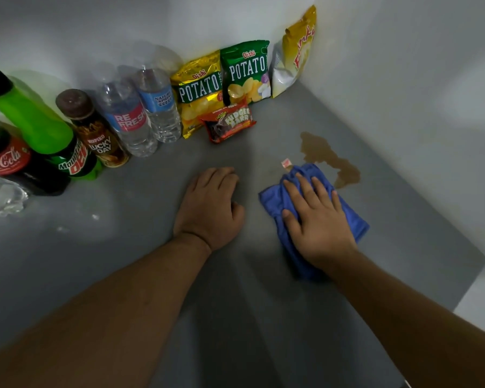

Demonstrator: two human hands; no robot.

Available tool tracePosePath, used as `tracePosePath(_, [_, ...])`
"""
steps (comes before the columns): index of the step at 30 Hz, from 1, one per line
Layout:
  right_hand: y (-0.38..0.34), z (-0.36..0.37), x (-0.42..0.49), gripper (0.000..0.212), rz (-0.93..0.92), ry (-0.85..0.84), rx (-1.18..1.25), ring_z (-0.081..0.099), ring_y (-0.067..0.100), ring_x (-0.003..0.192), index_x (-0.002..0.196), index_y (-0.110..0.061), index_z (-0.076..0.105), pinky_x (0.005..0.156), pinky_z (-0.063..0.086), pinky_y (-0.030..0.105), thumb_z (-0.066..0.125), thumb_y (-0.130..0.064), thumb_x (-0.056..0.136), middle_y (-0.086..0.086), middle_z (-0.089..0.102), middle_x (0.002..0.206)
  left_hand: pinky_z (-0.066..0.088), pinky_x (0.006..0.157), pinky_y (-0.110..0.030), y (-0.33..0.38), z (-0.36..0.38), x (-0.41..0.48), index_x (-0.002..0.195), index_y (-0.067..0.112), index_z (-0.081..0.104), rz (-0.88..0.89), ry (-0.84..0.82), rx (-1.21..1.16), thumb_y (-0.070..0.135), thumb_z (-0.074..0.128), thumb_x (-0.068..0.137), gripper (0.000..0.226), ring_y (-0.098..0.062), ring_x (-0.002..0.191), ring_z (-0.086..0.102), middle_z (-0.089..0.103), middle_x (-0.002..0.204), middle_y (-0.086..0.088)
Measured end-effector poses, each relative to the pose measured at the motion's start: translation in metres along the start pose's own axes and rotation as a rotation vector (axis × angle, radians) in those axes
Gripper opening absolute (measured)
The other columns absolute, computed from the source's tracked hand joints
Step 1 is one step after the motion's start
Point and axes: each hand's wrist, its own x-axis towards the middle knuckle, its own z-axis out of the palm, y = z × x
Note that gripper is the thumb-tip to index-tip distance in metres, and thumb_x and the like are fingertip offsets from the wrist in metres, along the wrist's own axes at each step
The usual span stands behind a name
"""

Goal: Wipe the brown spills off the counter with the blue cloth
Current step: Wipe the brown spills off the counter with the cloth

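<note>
Here, in the head view, the only one we have, the right hand (317, 219) lies flat on the blue cloth (272, 201), fingers straight and spread, pressing down rather than gripping. We take that as the way to keep as much fabric as possible against the worktop (123, 247) while it slides. The cloth sits bunched under the palm toward the worktop's right edge, and its far end appears to touch the near margin of the brown spill (319, 149). The spill runs as one irregular puddle along the right edge toward the far right corner, and most of it is not yet wiped, so we judge the wiping barely begun. A small pale scrap (286, 163) lies just beside the cloth's far end, where a stroke could drag it along. The left hand (210, 205) rests on the worktop near the middle, well apart from the cloth, its fingers curled under and holding nothing; it seems to us a brace for leaning in. Along the far edge stand the bottles (129, 119), and the snack bags (247, 71) lean in the far right corner with a red snack pack (230, 123) lying before them, all clear of the puddle, so we think a stroke toward the right edge need not disturb them.
</note>
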Motion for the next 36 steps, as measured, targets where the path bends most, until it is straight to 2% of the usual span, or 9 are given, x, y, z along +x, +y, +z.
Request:
tracePosePath(4, [-0.014, 0.01, -0.032, 0.063, -0.065, -0.017, -0.046, -0.005, 0.025, 0.16, 0.165, -0.043, 0.005, 0.127, -0.005, 0.052, 0.019, -0.059, 0.105, -0.008, -0.001, 0.175, 0.038, 0.117, -0.049, 0.0, 0.002, 0.001, 0.143, 0.004, 0.051, -0.021, -0.018, 0.018, 0.026, 0.05, 0.083, 0.064, -0.035, 0.137, 0.048, 0.053, 0.148, -0.016])
tracePosePath(9, [-0.027, -0.004, 0.032, 0.065, -0.229, -0.067, -0.019, -0.005, 0.024, 0.161, 0.165, -0.041, 0.005, 0.128, -0.008, 0.052, 0.014, -0.059, 0.103, -0.01, -0.001, 0.175, 0.032, 0.122, -0.046, 0.0, 0.006, 0.003, 0.149, 0.005, 0.043, -0.08, -0.043, 0.012, 0.025, 0.051, 0.087, 0.067, -0.032, 0.144, 0.04, 0.047, 0.154, -0.014])
tracePosePath(13, [-0.014, -0.011, 0.071, 0.061, -0.087, -0.004, 0.002, 0.001, 0.024, 0.161, 0.166, -0.037, 0.012, 0.129, -0.002, 0.05, 0.022, -0.053, 0.107, -0.007, 0.005, 0.175, 0.033, 0.122, -0.047, -0.001, 0.005, 0.002, 0.148, 0.005, 0.046, -0.087, -0.045, 0.001, 0.03, 0.044, 0.084, 0.068, -0.033, 0.145, 0.039, 0.047, 0.155, -0.014])
tracePosePath(17, [-0.017, 0.001, 0.034, 0.063, 0.079, 0.076, 0.06, 0.003, 0.025, 0.161, 0.164, -0.034, 0.017, 0.129, 0.003, 0.052, 0.02, -0.053, 0.104, -0.005, 0.008, 0.175, 0.038, 0.118, -0.049, 0.0, 0.003, 0.004, 0.143, 0.006, 0.052, -0.075, -0.048, 0.02, 0.031, 0.042, 0.083, 0.065, -0.033, 0.143, 0.042, 0.049, 0.153, -0.013])
tracePosePath(20, [-0.025, 0.006, 0.019, 0.063, -0.004, 0.018, 0.024, -0.001, 0.025, 0.161, 0.164, -0.037, 0.016, 0.128, -0.001, 0.053, 0.02, -0.056, 0.103, -0.008, 0.005, 0.175, 0.043, 0.113, -0.051, 0.001, 0.002, 0.005, 0.138, 0.005, 0.056, -0.055, -0.052, 0.036, 0.034, 0.035, 0.082, 0.066, -0.033, 0.139, 0.046, 0.051, 0.15, -0.013])
tracePosePath(24, [-0.019, -0.008, 0.071, 0.068, -0.145, -0.022, -0.001, 0.002, 0.027, 0.161, 0.165, -0.036, 0.015, 0.127, -0.001, 0.054, 0.016, -0.061, 0.102, -0.006, 0.007, 0.175, 0.041, 0.114, -0.05, 0.001, 0.003, 0.005, 0.136, 0.004, 0.057, -0.052, -0.042, 0.04, 0.033, 0.034, 0.08, 0.067, -0.034, 0.138, 0.047, 0.053, 0.149, -0.013])
tracePosePath(28, [0.007, -0.016, 0.111, 0.066, -0.03, 0.011, 0.0, 0.006, 0.027, 0.16, 0.165, -0.036, 0.015, 0.128, 0.003, 0.057, 0.023, -0.061, 0.104, -0.005, 0.009, 0.175, 0.039, 0.116, -0.051, 0.0, 0.002, 0.005, 0.136, 0.003, 0.058, -0.045, -0.037, 0.033, 0.034, 0.034, 0.08, 0.068, -0.035, 0.138, 0.046, 0.052, 0.149, -0.014])
tracePosePath(32, [0.016, -0.008, 0.076, 0.068, 0.102, 0.062, 0.029, 0.002, 0.027, 0.161, 0.165, -0.036, 0.009, 0.128, 0.003, 0.056, 0.016, -0.062, 0.103, -0.003, 0.005, 0.175, 0.04, 0.115, -0.05, 0.001, 0.0, 0.006, 0.136, 0.004, 0.057, -0.048, -0.042, 0.042, 0.033, 0.036, 0.082, 0.065, -0.034, 0.138, 0.046, 0.052, 0.148, -0.013])
tracePosePath(36, [-0.011, 0.001, 0.046, 0.066, -0.033, 0.017, 0.0, 0.0, 0.028, 0.161, 0.165, -0.038, 0.01, 0.127, 0.0, 0.055, 0.017, -0.06, 0.103, -0.005, 0.003, 0.175, 0.038, 0.117, -0.049, 0.004, -0.001, 0.006, 0.138, 0.005, 0.056, -0.06, -0.069, 0.06, 0.033, 0.038, 0.082, 0.065, -0.035, 0.139, 0.044, 0.051, 0.15, -0.013])
